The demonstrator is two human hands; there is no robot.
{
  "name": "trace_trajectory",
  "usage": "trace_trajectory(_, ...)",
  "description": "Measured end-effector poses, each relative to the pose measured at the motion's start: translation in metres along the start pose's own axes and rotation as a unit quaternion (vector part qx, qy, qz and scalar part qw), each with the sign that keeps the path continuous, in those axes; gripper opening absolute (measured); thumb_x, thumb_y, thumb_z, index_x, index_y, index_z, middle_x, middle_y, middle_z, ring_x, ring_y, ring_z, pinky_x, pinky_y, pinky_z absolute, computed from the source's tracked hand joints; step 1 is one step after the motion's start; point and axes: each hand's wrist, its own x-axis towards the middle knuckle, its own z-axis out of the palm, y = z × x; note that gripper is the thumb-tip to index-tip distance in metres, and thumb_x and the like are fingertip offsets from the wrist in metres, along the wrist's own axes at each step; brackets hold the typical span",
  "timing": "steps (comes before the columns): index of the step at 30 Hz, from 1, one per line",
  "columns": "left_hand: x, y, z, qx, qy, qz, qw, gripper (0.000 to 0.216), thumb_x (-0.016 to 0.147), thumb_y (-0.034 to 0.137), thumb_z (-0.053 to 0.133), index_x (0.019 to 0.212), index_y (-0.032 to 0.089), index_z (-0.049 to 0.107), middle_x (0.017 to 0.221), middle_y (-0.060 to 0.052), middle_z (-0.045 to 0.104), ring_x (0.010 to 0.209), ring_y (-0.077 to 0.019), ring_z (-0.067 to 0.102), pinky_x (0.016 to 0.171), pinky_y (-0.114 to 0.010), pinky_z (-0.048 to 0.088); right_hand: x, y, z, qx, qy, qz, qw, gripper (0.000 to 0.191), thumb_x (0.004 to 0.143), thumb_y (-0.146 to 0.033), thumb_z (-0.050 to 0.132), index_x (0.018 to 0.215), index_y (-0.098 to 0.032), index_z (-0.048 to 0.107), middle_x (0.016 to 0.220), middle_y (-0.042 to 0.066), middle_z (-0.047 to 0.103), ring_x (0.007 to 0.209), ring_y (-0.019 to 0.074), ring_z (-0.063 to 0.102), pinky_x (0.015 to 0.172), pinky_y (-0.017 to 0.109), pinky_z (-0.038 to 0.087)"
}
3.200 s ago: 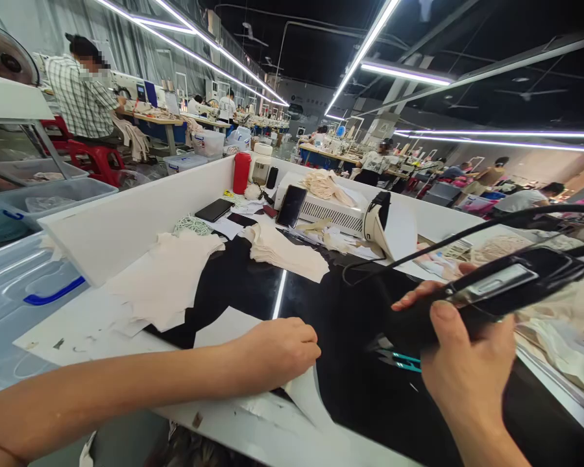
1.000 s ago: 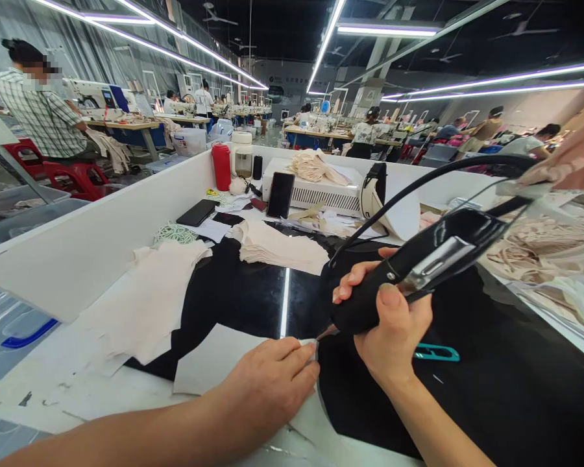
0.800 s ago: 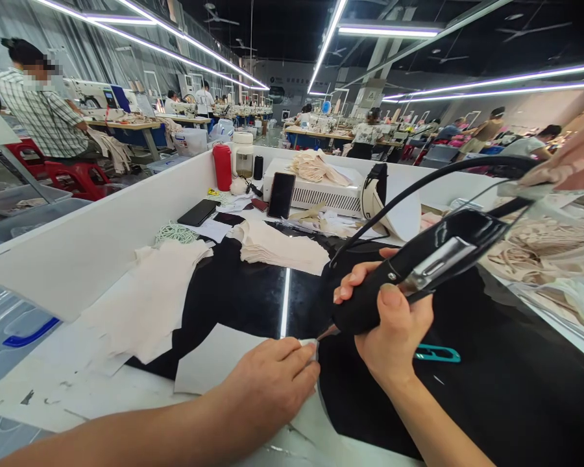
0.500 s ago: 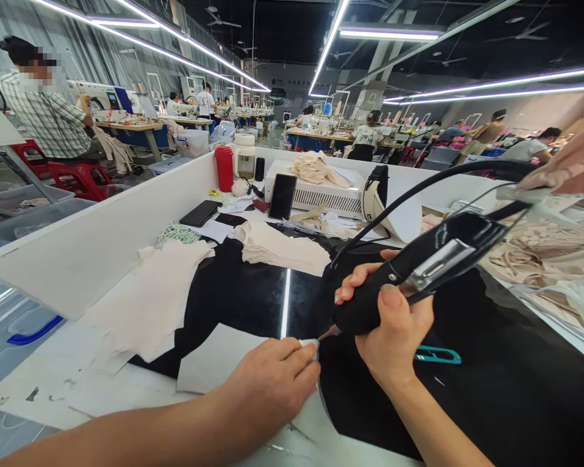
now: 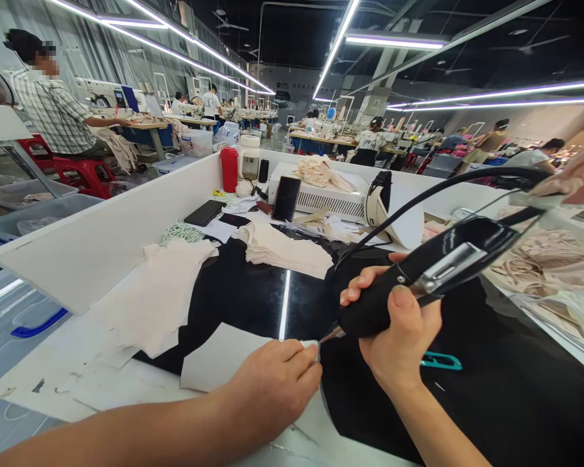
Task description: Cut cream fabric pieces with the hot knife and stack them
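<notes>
right hand point(image 5: 403, 334) grips black tool point(image 5: 421, 267); left hand point(image 5: 281, 383) touches white sheet point(image 5: 219, 357).

From my remote seat I look into a garment-sewing workshop, as rows of tables point(image 5: 148, 126) carry sewing machines point(image 5: 97, 89), a person point(image 5: 58, 120) sits at one among red stools point(image 5: 85, 167), strip lights point(image 5: 394, 42) run overhead, and stacked cut fabric point(image 5: 289, 251) lies closer by.
</notes>
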Motion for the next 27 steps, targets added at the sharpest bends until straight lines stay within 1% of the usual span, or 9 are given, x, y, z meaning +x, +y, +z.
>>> trace_trajectory(3, 0.0013, 0.0005, -0.0009, 0.000, 0.006, 0.002, 1.000, 0.023, 0.105, 0.002, 0.050, 0.111, 0.008, 0.071, 0.120, -0.012, 0.077, 0.104, -0.0210, 0.073, 0.089, -0.032, 0.063, -0.0018, 0.0037, 0.0002, -0.005, -0.006, -0.008, 1.000, 0.035, 0.083, -0.043, 0.083, 0.104, -0.026, 0.061, 0.076, -0.004, 0.069, 0.055, 0.0145, 0.063, 0.051, 0.029, 0.056)
trace_trajectory(6, 0.0021, 0.0010, -0.0019, 0.005, 0.002, 0.010, 1.000, 0.023, 0.105, 0.002, 0.049, 0.110, 0.007, 0.070, 0.118, -0.013, 0.078, 0.105, -0.0213, 0.073, 0.089, -0.032, 0.063, -0.0030, 0.0049, -0.0001, -0.010, -0.010, -0.014, 1.000, 0.033, 0.084, -0.042, 0.082, 0.104, -0.025, 0.061, 0.076, -0.004, 0.068, 0.055, 0.0144, 0.063, 0.051, 0.029, 0.056)
trace_trajectory(11, 0.0011, 0.0020, -0.0005, -0.003, -0.013, -0.009, 1.000, 0.020, 0.108, 0.006, 0.050, 0.113, 0.009, 0.069, 0.124, -0.012, 0.076, 0.106, -0.0216, 0.073, 0.088, -0.033, 0.063, -0.0051, 0.0043, -0.0007, -0.016, -0.012, -0.011, 1.000, 0.037, 0.086, -0.040, 0.082, 0.113, -0.026, 0.061, 0.077, -0.004, 0.068, 0.056, 0.0146, 0.063, 0.053, 0.031, 0.058)
trace_trajectory(16, 0.0005, 0.0015, 0.0030, 0.012, -0.014, 0.005, 1.000, 0.023, 0.106, 0.002, 0.048, 0.110, 0.009, 0.069, 0.118, -0.012, 0.077, 0.104, -0.0198, 0.073, 0.088, -0.032, 0.062, -0.0043, 0.0036, 0.0004, -0.014, -0.005, -0.012, 1.000, 0.036, 0.085, -0.040, 0.082, 0.111, -0.026, 0.061, 0.076, -0.005, 0.068, 0.055, 0.0144, 0.063, 0.051, 0.030, 0.058)
trace_trajectory(19, 0.0005, 0.0006, 0.0038, 0.018, -0.027, 0.012, 0.999, 0.023, 0.106, 0.001, 0.048, 0.110, 0.010, 0.068, 0.121, -0.012, 0.076, 0.106, -0.0191, 0.072, 0.090, -0.031, 0.062, -0.0040, 0.0042, 0.0022, -0.003, -0.004, -0.018, 1.000, 0.038, 0.083, -0.041, 0.083, 0.110, -0.026, 0.061, 0.076, -0.005, 0.068, 0.055, 0.0140, 0.063, 0.050, 0.029, 0.057)
trace_trajectory(23, 0.0006, 0.0003, 0.0039, 0.012, -0.050, 0.011, 0.999, 0.020, 0.107, 0.003, 0.051, 0.111, 0.014, 0.068, 0.122, -0.011, 0.076, 0.107, -0.0192, 0.072, 0.091, -0.031, 0.060, -0.0053, 0.0061, 0.0040, -0.006, -0.015, -0.020, 1.000, 0.036, 0.084, -0.041, 0.083, 0.109, -0.026, 0.061, 0.077, -0.005, 0.069, 0.055, 0.0138, 0.063, 0.051, 0.029, 0.057)
trace_trajectory(27, 0.0016, 0.0003, 0.0037, 0.011, -0.053, 0.012, 0.998, 0.020, 0.106, 0.003, 0.052, 0.108, 0.014, 0.068, 0.121, -0.011, 0.076, 0.108, -0.0193, 0.073, 0.092, -0.031, 0.060, -0.0052, 0.0066, 0.0045, -0.018, -0.010, -0.016, 1.000, 0.033, 0.086, -0.039, 0.082, 0.109, -0.026, 0.060, 0.077, -0.005, 0.069, 0.055, 0.0138, 0.063, 0.052, 0.030, 0.058)
